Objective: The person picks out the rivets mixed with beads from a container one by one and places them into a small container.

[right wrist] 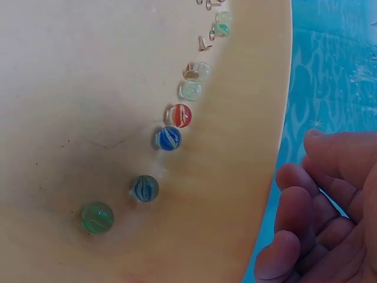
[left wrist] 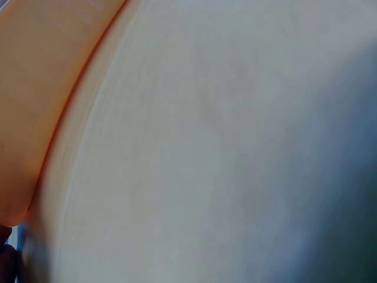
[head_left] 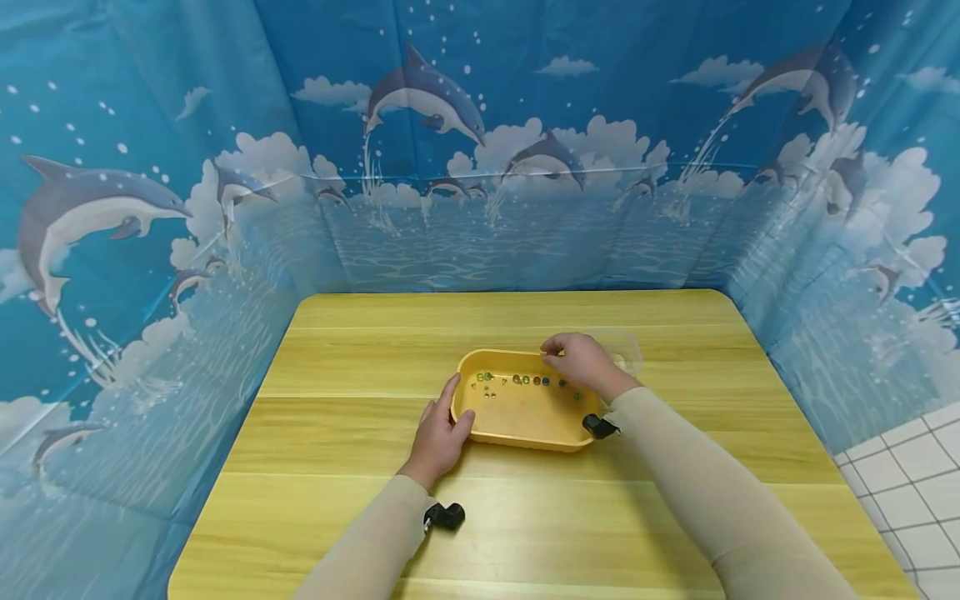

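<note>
A shallow yellow plastic tray (head_left: 517,421) holds glass marbles and small metal thumbtacks (right wrist: 204,45). My left hand (head_left: 438,437) grips its near left corner, thumb over the rim and fingers along the outside wall. Over the far right rim hovers my right hand (head_left: 583,360), its fingers loosely bent with nothing visible between them. Along the far wall, the right wrist view shows a green marble (right wrist: 97,217), a blue-green marble (right wrist: 145,188), a blue marble (right wrist: 169,138) and a red-striped marble (right wrist: 181,115). Paler marbles lie beyond them among the tacks.
A clear plastic container (head_left: 628,346) stands behind the right hand, partly hidden by it. The tray rests on a wood-grain table (head_left: 337,417). Blue dolphin-print curtains (head_left: 480,225) close in the back and both sides.
</note>
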`<state>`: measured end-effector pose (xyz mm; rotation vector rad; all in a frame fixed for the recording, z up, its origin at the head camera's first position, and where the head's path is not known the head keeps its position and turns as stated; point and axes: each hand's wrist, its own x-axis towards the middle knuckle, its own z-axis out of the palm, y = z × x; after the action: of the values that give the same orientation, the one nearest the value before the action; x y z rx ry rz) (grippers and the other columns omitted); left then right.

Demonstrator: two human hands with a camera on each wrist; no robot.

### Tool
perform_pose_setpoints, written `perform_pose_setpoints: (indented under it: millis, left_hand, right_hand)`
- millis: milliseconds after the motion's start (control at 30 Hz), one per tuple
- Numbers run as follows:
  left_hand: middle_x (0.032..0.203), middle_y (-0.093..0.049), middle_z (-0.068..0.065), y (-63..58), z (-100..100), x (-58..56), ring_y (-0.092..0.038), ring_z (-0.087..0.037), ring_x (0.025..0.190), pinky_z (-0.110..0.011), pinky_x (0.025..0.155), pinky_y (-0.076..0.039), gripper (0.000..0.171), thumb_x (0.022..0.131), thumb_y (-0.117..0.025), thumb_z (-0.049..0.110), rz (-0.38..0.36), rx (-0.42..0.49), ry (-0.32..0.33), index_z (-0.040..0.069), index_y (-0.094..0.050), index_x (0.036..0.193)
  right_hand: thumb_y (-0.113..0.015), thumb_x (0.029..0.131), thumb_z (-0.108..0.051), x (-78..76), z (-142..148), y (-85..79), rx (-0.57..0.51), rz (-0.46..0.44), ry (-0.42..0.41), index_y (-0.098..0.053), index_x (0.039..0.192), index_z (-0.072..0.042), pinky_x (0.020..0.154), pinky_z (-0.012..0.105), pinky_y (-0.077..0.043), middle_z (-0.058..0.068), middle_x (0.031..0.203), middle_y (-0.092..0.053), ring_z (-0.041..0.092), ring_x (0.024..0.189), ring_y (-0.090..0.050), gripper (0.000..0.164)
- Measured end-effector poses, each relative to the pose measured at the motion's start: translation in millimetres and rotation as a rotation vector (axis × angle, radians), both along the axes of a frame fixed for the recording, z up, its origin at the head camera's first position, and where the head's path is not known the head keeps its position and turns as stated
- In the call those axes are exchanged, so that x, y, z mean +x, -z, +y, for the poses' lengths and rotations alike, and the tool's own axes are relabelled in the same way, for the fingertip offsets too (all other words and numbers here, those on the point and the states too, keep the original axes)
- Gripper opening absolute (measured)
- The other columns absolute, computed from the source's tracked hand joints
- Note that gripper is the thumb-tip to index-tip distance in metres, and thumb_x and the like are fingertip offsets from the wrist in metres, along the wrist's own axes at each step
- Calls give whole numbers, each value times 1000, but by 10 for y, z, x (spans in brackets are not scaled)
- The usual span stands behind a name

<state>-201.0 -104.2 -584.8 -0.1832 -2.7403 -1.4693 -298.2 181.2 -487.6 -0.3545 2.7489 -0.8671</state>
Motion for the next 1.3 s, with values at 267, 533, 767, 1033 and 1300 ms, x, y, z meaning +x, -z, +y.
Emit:
perform_pose_setpoints:
  millis: [267, 533, 767, 1033, 1300]
  left_hand:
    - [157, -55, -13, 15, -4, -1, -37, -49, 153, -61, 132, -17, 68, 107, -56, 39, 5, -18, -5, 34, -27, 168]
    - [147, -64, -14, 32, 3, -11, -49, -46, 146, -58, 133, -16, 68, 107, -56, 34, 15, -23, 0, 32, -26, 168]
    - [156, -56, -14, 38, 8, -19, -53, -45, 143, -56, 134, -16, 68, 107, -56, 34, 21, -33, -1, 30, -26, 168]
    - [154, -58, -15, 36, 9, -19, -56, -45, 140, -57, 133, -16, 68, 107, -55, 36, 29, -37, -2, 30, -27, 168]
    - [155, -57, -14, 28, 14, -12, -54, -44, 142, -55, 134, -16, 68, 107, -55, 37, 26, -41, -7, 30, -27, 168]
  right_hand:
    - [-61, 108, -23, 8, -12, 35, -12, -5, -23, -69, 136, -6, 87, 43, -59, 14, 132, -71, 25, 105, -71, 34]
    - [-62, 107, -23, 4, -37, 51, -21, -29, -30, -68, 137, -5, 80, 37, -58, 15, 132, -70, 18, 93, -69, 35]
    - [-63, 107, -23, -19, -46, 85, -22, -35, -25, -68, 137, -6, 73, 33, -55, 15, 130, -70, 16, 82, -66, 36]
    - [-64, 106, -23, -26, -46, 110, -31, -25, -26, -69, 136, -6, 75, 34, -56, 13, 128, -71, 19, 90, -65, 35]
    - [-64, 106, -22, -14, -57, 108, -34, -18, -25, -69, 135, -5, 74, 34, -55, 12, 124, -72, 20, 91, -65, 33]
